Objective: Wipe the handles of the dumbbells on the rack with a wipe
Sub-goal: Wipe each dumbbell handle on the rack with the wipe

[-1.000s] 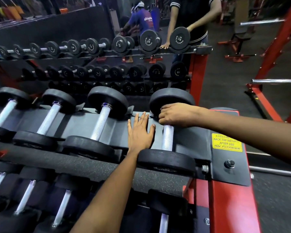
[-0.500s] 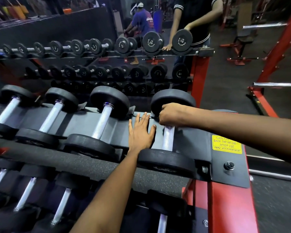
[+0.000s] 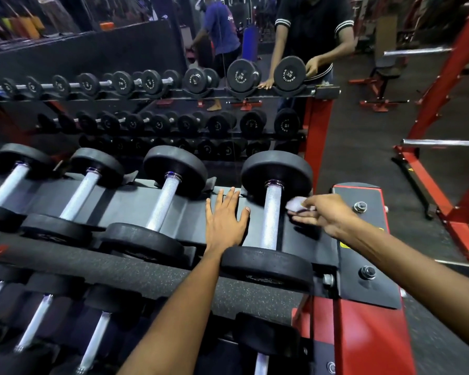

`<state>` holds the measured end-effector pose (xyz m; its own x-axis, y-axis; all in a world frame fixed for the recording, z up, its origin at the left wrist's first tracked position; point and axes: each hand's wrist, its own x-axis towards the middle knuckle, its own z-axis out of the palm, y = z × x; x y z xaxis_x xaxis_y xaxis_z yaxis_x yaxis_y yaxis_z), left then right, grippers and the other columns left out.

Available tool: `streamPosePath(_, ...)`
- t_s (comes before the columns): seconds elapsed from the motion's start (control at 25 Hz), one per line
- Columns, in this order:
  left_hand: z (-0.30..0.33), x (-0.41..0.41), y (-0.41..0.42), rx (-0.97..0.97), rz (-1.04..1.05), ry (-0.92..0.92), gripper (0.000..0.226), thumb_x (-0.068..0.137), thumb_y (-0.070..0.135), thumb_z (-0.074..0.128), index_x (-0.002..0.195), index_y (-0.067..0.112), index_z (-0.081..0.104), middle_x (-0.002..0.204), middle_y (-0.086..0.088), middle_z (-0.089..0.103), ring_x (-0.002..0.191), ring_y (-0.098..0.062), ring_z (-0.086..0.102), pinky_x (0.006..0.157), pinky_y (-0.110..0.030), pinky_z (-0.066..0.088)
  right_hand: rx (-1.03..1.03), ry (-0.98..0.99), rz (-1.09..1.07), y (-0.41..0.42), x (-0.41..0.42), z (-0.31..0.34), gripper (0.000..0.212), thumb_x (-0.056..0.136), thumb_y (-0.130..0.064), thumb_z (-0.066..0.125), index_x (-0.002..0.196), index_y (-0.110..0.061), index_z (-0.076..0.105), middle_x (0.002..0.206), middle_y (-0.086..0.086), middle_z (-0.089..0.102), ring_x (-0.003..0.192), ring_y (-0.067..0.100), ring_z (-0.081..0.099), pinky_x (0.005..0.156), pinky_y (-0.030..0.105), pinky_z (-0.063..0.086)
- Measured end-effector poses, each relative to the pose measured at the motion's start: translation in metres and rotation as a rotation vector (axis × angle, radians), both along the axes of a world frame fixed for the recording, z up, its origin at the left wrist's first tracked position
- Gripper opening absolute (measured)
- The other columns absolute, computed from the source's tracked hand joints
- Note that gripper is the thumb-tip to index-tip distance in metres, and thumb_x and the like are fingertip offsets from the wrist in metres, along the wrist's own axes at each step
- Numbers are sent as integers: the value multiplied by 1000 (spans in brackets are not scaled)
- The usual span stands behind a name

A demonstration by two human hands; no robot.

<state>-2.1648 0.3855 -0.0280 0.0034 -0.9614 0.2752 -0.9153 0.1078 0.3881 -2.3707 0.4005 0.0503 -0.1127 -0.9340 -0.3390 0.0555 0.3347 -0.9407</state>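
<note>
Our left hand (image 3: 224, 220) lies flat, fingers straight, on the rack (image 3: 125, 201) between two dumbbells. Our right hand (image 3: 326, 212) pinches the wipe (image 3: 295, 203) just right of the end dumbbell's handle (image 3: 271, 217). A mirror (image 3: 146, 85) backs the rack; red frames (image 3: 444, 85) stand to the right.

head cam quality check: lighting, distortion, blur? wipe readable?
Head view: dim gym light, dark rack with little shadow detail; wide-angle bending at the edges, red frame bowed; corners soft. Knurled handle sharp with mild sheen. Wipe pale and slightly smeared in the right hand; left hand crisp.
</note>
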Motion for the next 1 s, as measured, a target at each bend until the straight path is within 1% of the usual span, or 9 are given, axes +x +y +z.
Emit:
streamPosePath(0.08, 0, 0, 1, 5, -3, 7, 58, 100, 44, 37, 153, 25, 25, 160, 10, 20, 149, -9, 1, 117, -36, -15, 193, -386, -1, -12, 13, 6, 17, 83, 12, 33, 76, 2, 46, 75, 16, 53, 64, 26, 62, 90, 44, 51)
streamPosePath(0.2, 0, 0, -1, 6, -1, 0, 57, 100, 44, 37, 153, 25, 26, 160, 10, 21, 149, -9, 2, 118, -37, -14, 184, -590, 27, -17, 34, 12, 22, 59, 3, 37, 78, 1, 50, 74, 16, 56, 67, 27, 60, 75, 38, 49)
streamPosePath(0.36, -3, 0, -1, -5, -1, 0, 57, 100, 44, 37, 152, 25, 27, 159, 9, 22, 149, -9, 2, 119, -36, -13, 189, -624, 87, -12, 36, 9, 32, 62, -2, 39, 87, 6, 56, 81, 19, 63, 77, 29, 64, 75, 36, 49)
streamPosePath(0.44, -3, 1, 0, -7, -2, 14, 57, 100, 44, 38, 152, 25, 28, 159, 9, 22, 149, -9, 3, 119, -36, -13, 240, -581, 93, -10, 26, 8, 27, 73, -2, 41, 94, 6, 56, 101, 21, 64, 98, 33, 64, 87, 39, 48)
streamPosePath(0.52, -3, 0, -1, -8, -2, 12, 57, 100, 44, 38, 152, 25, 27, 159, 9, 22, 149, -9, 3, 119, -37, -12, 289, -615, 72, -11, 19, 8, 35, 68, 3, 43, 101, 8, 53, 123, 25, 56, 122, 37, 51, 98, 45, 42)
streamPosePath(0.64, -2, 0, -3, -5, 3, 1, 56, 100, 43, 38, 152, 25, 28, 159, 9, 23, 149, -9, 4, 119, -37, -11, 269, -694, 95, -7, 33, 15, 57, 51, 4, 48, 108, 7, 50, 118, 30, 55, 113, 45, 53, 91, 50, 43)
streamPosePath(0.76, -3, 0, -1, -9, 6, 7, 56, 99, 43, 39, 151, 24, 30, 159, 9, 24, 149, -9, 5, 120, -38, -10, 252, -588, 9, -8, 49, 25, 34, 69, -1, 38, 101, 2, 50, 106, 23, 59, 87, 38, 60, 78, 43, 48)
streamPosePath(0.88, -4, 0, -3, -9, 4, 4, 57, 99, 44, 39, 152, 25, 28, 159, 9, 23, 149, -9, 3, 119, -37, -12, 182, -300, -72, -15, 52, 29, 13, 84, -3, 45, 72, -2, 51, 74, 13, 53, 66, 26, 52, 73, 36, 44)
streamPosePath(1.0, -4, 1, -4, 4, -3, 2, 58, 100, 45, 37, 152, 25, 27, 160, 9, 21, 149, -9, 2, 120, -38, -12, 14, 24, -8, -6, 60, 30, 14, 84, -17, 62, 75, -11, 52, 78, 5, 54, 76, 20, 52, 71, 30, 41)
